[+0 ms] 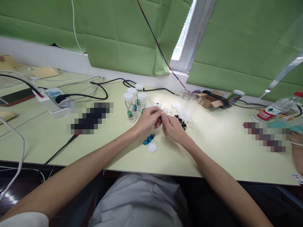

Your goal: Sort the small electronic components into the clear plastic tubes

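My left hand [149,119] and my right hand [173,126] meet over the table, fingertips pinched together on a small dark piece [161,117], mostly hidden by the fingers. Thin bent wire [153,102] shows just above my left hand; I cannot tell whether it is held. Beside my right hand lies a pile of small black parts [181,122] with thin wires. Shiny blue parts [149,139] and a white round lid [151,147] lie below the hands. To the left stand several clear capped vials [129,107] containing green or blue parts and wire.
Clear plastic cups [184,94] and loose white caps lie behind the hands, near an open cardboard box [211,99]. A power strip [55,101] with cables is at left. At right are a plastic bottle [272,108] and another person's hand [297,138].
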A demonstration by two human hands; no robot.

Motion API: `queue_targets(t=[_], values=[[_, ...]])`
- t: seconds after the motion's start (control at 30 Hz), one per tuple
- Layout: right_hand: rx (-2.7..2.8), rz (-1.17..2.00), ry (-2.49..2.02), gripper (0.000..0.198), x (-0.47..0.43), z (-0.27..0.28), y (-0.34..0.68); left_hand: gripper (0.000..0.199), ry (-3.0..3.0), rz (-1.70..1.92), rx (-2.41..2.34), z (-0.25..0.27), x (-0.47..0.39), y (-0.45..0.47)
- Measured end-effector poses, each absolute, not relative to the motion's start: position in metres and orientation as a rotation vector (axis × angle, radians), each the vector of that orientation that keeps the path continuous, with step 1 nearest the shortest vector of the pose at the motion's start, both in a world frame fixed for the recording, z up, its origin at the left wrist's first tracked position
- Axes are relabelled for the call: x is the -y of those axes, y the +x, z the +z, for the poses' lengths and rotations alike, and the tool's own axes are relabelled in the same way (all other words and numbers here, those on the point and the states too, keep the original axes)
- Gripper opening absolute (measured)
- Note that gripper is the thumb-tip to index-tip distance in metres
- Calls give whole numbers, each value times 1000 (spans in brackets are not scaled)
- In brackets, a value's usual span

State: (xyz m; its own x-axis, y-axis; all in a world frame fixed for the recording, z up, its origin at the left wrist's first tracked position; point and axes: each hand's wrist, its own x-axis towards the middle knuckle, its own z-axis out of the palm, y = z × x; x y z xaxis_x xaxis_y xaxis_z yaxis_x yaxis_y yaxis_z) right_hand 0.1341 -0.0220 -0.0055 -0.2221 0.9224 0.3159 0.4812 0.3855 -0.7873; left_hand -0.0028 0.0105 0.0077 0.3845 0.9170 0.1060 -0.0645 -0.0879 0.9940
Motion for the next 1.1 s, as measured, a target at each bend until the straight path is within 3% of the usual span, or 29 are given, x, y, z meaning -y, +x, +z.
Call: queue_targets(t=[1.1], values=[[1894, 644, -1266, 60, 21, -9, 135, 22, 1496, 942, -864, 6, -13, -5]])
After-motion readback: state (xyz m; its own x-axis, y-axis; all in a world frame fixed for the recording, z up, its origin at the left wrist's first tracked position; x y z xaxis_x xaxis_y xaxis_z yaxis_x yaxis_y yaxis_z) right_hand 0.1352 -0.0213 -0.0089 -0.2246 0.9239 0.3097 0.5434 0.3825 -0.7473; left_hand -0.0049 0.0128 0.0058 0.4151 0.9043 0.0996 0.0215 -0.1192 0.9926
